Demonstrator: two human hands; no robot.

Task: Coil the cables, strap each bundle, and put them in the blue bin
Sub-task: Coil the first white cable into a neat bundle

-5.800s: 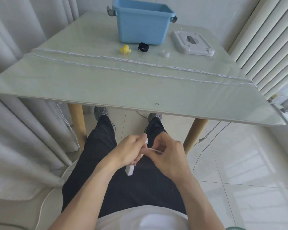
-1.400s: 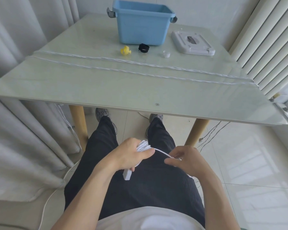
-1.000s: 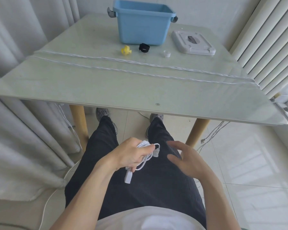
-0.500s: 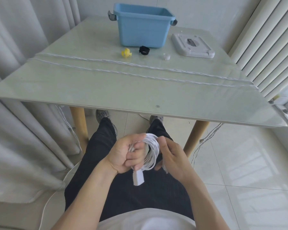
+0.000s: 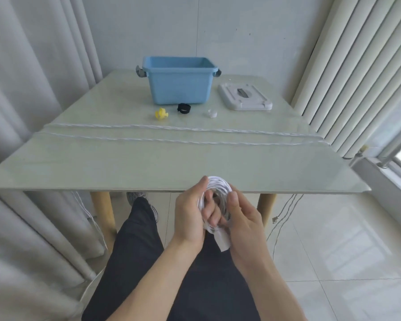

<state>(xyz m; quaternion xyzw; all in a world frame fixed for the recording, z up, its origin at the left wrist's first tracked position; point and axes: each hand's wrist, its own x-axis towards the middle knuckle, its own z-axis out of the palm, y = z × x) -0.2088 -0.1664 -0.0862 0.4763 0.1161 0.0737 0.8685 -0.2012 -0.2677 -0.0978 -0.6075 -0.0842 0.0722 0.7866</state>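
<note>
A coiled white cable (image 5: 218, 188) is held in front of the near edge of the table (image 5: 148, 165), above the lap of the seated person. The coil is gripped by the left hand (image 5: 190, 216), whose fingers are curled through its centre while the thumb lies along its left side. The right side of the coil is pinched by the right hand (image 5: 243, 221), with the thumb pressed on the outer loops and the remaining fingers curled behind them. A white rectangular plug (image 5: 223, 240) hangs from the bottom of the coil, between the two wrists. Across the middle of the table, two further white cables (image 5: 171, 135) are laid out straight from left to right, nearly parallel, with their ends trailing over the right edge toward the floor. Beyond them, three small straps are set in a row: a yellow strap (image 5: 161, 113) at the left, a black strap (image 5: 183, 108) in the centre and a white strap (image 5: 211, 113) at the right. The blue bin (image 5: 178, 85) stands open at the far side of the table, just behind the straps, and its grey-white lid (image 5: 244, 97) lies flat on the table to its right. Curtains hang at the left and vertical blinds at the right of the table.
</note>
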